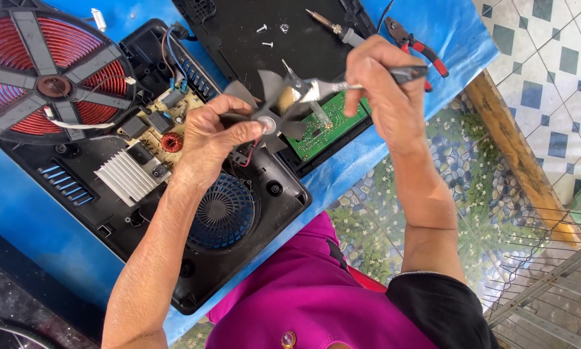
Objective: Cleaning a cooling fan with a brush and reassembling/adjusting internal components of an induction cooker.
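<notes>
Gripping a small grey plastic fan with curved blades (274,106) by its hub, the left hand (213,139) pinches it between thumb and fingers and lifts it clear above the opened black plastic cooker casing (251,213), so the blades face up within reach. The right hand (384,87) is closed around a slim metal tool with a dark handle (368,81), its tip touching the fan's centre. A copper induction coil on its round grey frame (44,71) lies flipped aside on the blue table cover (25,213), exposing the circuit board and ribbed aluminium heat sink (125,176); red-handled pliers (416,45) wait nearby
</notes>
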